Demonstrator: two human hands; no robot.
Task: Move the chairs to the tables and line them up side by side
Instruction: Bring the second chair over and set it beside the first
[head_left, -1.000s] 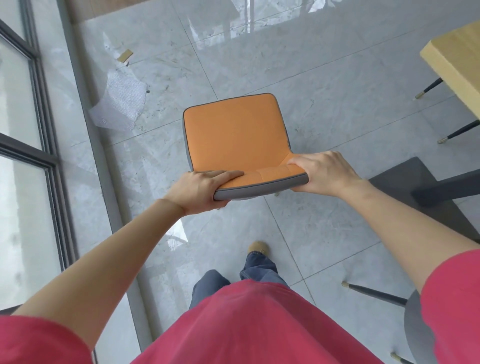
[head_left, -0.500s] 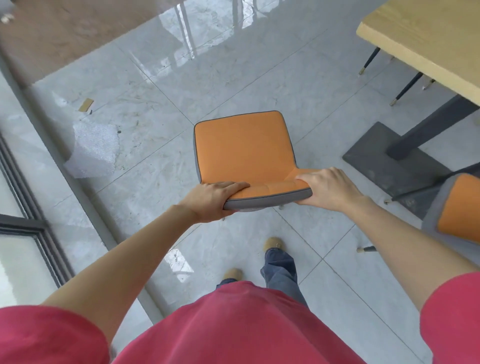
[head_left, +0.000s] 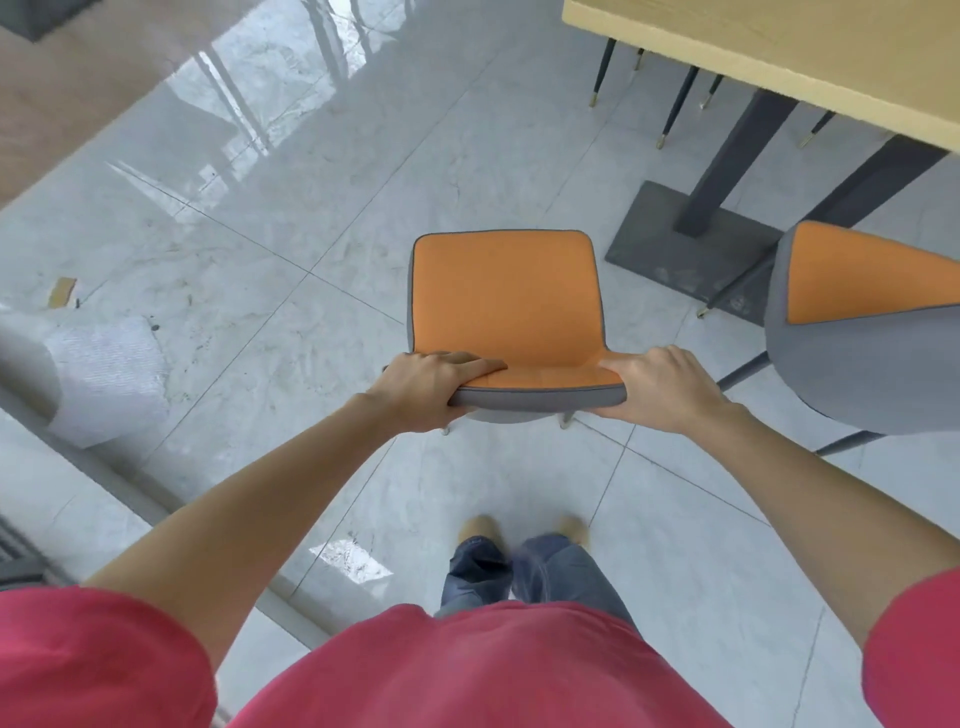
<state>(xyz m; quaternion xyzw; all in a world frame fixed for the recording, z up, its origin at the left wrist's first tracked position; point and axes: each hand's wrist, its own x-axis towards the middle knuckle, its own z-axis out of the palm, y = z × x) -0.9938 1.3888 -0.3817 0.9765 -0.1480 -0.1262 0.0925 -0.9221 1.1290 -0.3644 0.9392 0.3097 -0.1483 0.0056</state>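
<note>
I saw the left hand (head_left: 423, 392) and the right hand (head_left: 660, 389) each with a grip curled round an end of the orange chair (head_left: 506, 306) backrest's top edge. That chair stood on the grey tiled floor (head_left: 311, 218), beside a second orange chair (head_left: 862, 322), near the wooden worktop (head_left: 779, 47).

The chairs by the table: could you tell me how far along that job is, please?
Done: one chair already stands near the table. In hand: the left hand and right hand grip the backrest of a second chair, short of the table. Left: bring it alongside the first.
</note>
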